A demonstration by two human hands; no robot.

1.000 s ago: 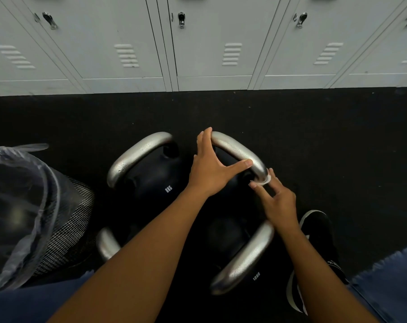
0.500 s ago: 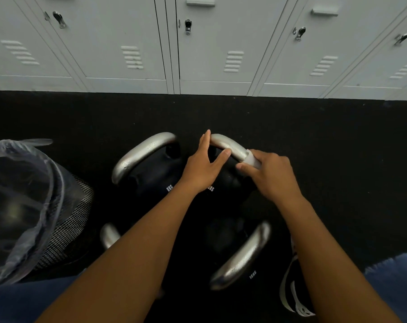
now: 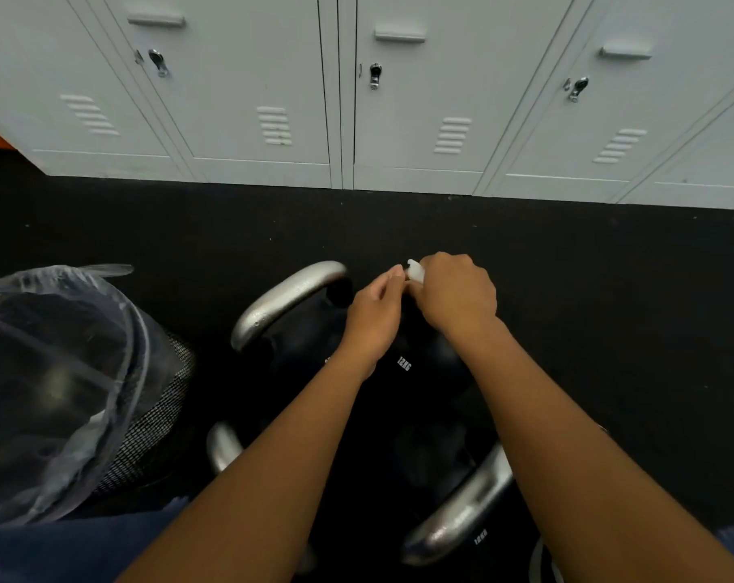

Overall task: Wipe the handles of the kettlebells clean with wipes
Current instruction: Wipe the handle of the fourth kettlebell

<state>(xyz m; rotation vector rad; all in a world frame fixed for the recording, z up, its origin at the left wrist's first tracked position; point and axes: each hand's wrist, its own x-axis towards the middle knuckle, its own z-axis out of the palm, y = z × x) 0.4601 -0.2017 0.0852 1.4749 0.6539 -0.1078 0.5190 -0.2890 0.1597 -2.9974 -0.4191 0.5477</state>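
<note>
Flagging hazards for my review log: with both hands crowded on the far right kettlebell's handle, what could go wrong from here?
1. The right hand hides most of the small white wipe and the handle, so patches may get missed.
2. The left hand sits right against the wiping hand and could get bumped.
3. The silver kettlebell handle on the far left could be skipped.

Person, head view: left hand (image 3: 373,317) and right hand (image 3: 455,294) bare, no rings/watch seen. Forearms bare to frame edge, no sleeves visible. Dark blue trousers (image 3: 62,549) at bottom left (fabric type unclear). Shoe w/ white trim (image 3: 544,565), bottom edge.
</note>
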